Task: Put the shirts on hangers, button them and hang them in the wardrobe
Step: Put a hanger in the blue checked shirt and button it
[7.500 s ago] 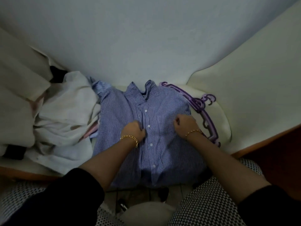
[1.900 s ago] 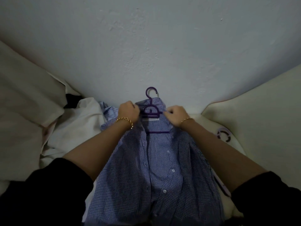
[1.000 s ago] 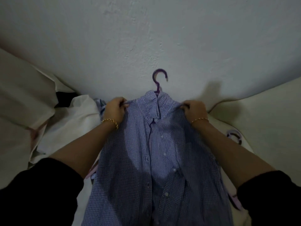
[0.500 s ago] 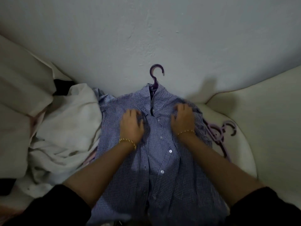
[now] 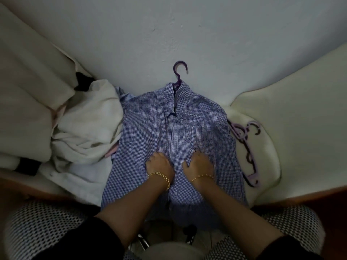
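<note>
The right hand (image 5: 199,163) has its fingers curled down on the button strip of the blue checked shirt (image 5: 148,128), thumb and fingertips closed on the cloth just beside a pale button (image 5: 193,151). The left hand (image 5: 159,164) lies close beside it on the other side of the front opening, knuckles up and fingers tucked into the fabric. In this dim light it seems to be pinching the opposite edge, though the fingertips themselves are hidden under the hand. A gold bracelet (image 5: 161,177) shows on each wrist. The shirt lies flat, front up, on a cream cushioned surface (image 5: 266,158), with its collar (image 5: 176,96) toward the wall (image 5: 187,34) and its hem hanging over the near edge between the person's knees. The upper buttons along the strip look fastened, and the collar stands open at the top. A dark purple hanger (image 5: 179,72) sits inside the shirt; only its hook and neck show, poking out above the collar and lying against the wall. To the left, touching the shirt's sleeve side, is a heap of white clothes (image 5: 88,128). To the right, just beside the shirt, a few lilac spare hangers (image 5: 247,147) lie stacked on the cushion.
</note>
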